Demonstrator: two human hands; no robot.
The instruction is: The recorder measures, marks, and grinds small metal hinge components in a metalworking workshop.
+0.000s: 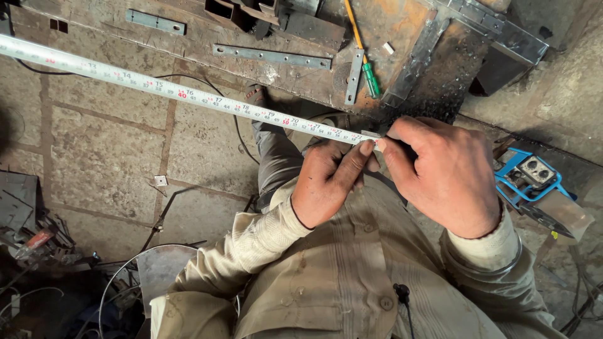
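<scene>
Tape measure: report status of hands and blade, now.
Left hand pinching the white steel tape measure blade at its near end. Right hand closed beside it, contents hidden. Blade stretched out above the stone floor, unobstructed.

Soft, even daylight falls from above, bright on the stone floor (113,157) and pale tape measure (157,88). Shadows gather in the lower left corner and under the table (188,37). Focus is sharp centrally; edges bend slightly.

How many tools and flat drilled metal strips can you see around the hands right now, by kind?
Tape measure, held by left hand and right hand: 1
Green-handled screwdriver: 1
Blue power tool: 1
Flat drilled metal strips: 3
Total: 6
</scene>
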